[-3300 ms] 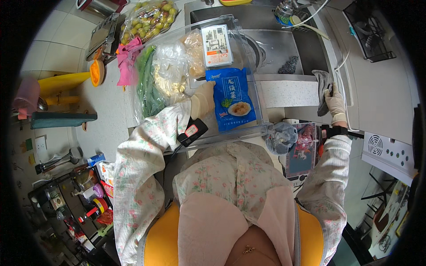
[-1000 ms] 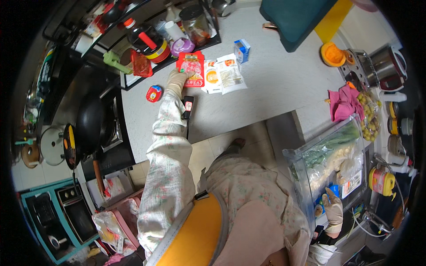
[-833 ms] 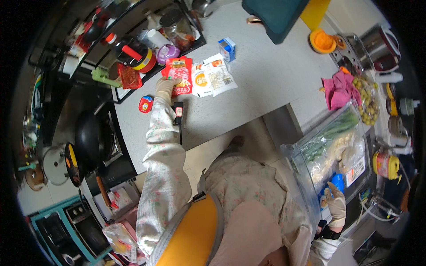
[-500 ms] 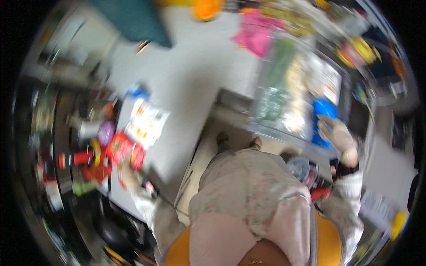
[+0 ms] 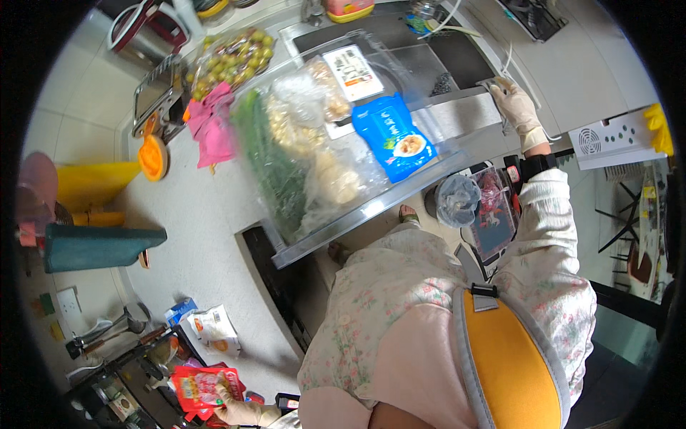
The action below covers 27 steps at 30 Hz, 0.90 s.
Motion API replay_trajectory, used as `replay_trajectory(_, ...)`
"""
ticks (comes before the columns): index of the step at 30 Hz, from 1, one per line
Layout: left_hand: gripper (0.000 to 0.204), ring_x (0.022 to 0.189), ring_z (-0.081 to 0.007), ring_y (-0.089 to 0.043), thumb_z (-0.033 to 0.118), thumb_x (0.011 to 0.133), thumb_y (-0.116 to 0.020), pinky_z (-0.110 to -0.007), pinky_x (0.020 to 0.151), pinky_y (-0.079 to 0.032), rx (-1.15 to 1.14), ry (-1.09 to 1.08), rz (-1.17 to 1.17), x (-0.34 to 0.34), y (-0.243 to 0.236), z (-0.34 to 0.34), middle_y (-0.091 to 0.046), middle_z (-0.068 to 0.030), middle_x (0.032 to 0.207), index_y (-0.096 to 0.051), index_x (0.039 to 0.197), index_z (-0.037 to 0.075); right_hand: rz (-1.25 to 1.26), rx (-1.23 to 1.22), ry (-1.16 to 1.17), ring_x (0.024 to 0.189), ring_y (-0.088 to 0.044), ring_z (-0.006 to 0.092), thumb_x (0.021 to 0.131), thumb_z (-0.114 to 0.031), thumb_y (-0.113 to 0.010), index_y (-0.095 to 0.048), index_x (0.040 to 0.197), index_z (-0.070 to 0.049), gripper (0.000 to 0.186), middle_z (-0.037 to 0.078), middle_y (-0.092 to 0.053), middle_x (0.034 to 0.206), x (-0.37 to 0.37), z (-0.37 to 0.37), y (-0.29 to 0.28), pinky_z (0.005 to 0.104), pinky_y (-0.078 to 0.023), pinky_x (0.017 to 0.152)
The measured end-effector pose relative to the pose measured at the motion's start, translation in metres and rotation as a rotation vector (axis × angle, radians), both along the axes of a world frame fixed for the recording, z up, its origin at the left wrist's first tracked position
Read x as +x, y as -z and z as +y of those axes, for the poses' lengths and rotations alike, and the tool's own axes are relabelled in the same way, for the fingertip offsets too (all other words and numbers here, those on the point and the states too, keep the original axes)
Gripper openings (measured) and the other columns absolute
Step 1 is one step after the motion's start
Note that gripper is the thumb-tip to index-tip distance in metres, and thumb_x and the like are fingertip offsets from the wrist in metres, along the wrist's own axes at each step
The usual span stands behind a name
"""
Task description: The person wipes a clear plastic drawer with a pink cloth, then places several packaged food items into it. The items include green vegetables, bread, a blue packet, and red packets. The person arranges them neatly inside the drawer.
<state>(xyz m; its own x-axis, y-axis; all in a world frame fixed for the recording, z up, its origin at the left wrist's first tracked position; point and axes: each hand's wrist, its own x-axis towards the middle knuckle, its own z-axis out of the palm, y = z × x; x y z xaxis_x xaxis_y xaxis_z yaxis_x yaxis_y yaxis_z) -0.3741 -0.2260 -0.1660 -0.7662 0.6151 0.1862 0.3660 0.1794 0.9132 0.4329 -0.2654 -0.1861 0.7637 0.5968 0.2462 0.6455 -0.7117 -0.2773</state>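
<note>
View: a fisheye look down from the wearer's head, over a floral long-sleeved top and an orange-and-grey apron, onto a pale kitchen counter that bent toward the rim

Left hand: the gloved left hand reached far down to the lower-left edge, fingers curled over the lower edge of a red snack packet; how firmly it gripped could not be told

Red packet: it lay flat at the near end of the counter, beside a dark rack of bottles and jars

Nearby on the counter: a white pouch with an orange print and a small blue box sat just above the red packet, apart from it

Right hand: the gloved right hand was stretched out to the upper right, palm down and fingers spread, resting on the steel edge of the sink; it held nothing that could be seen

Clear drawer: a transparent bin stood between the two arms, holding green leafy vegetables, pale bagged foods and a blue food packet

Further off: a pink cloth, a bag of green fruit, an orange funnel-shaped cup and a teal board lay on the counter's far and left parts

Below the right arm: a grey knotted bag and a red-printed package sat near the floor
</note>
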Motion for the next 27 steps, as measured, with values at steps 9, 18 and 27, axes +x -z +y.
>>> replay_trajectory(9,0.050,0.095,-0.0224,-0.065,0.004,0.077,-0.067,-0.036,0.089,-0.052,0.172,0.837,-0.454,0.359,-0.072,0.048,-0.065,-0.0147,0.107,-0.052,0.123,-0.007,-0.114,-0.197,-0.090,0.125,-0.045,0.0443,0.082,-0.045,-0.065,-0.040,0.143,-0.028,0.068,0.023,-0.041,0.143,0.116,-0.049,0.088,0.0442,-0.040,0.103)
replay_trajectory(18,0.037,0.065,-0.0200,-0.063,0.023,0.056,-0.086,-0.032,0.064,-0.052,-0.523,1.486,-0.578,0.717,0.023,0.015,-0.067,-0.0098,0.078,-0.066,0.079,0.003,-0.083,-0.045,-0.191,0.097,-0.063,0.0362,0.081,-0.023,-0.069,-0.058,0.128,-0.020,0.048,0.019,-0.063,0.112,0.161,-0.072,0.118,0.0434,-0.051,0.085)
replay_trajectory(27,0.051,0.079,-0.0250,-0.066,0.013,0.059,-0.082,-0.037,0.066,-0.054,-0.701,1.241,-0.266,0.803,0.146,0.008,-0.066,-0.0137,0.090,-0.060,0.103,0.001,0.109,0.182,-0.239,0.096,-0.062,0.0391,0.085,-0.021,-0.067,-0.059,0.125,-0.012,0.042,0.023,-0.065,0.105,0.175,-0.084,0.120,0.0431,-0.049,0.084)
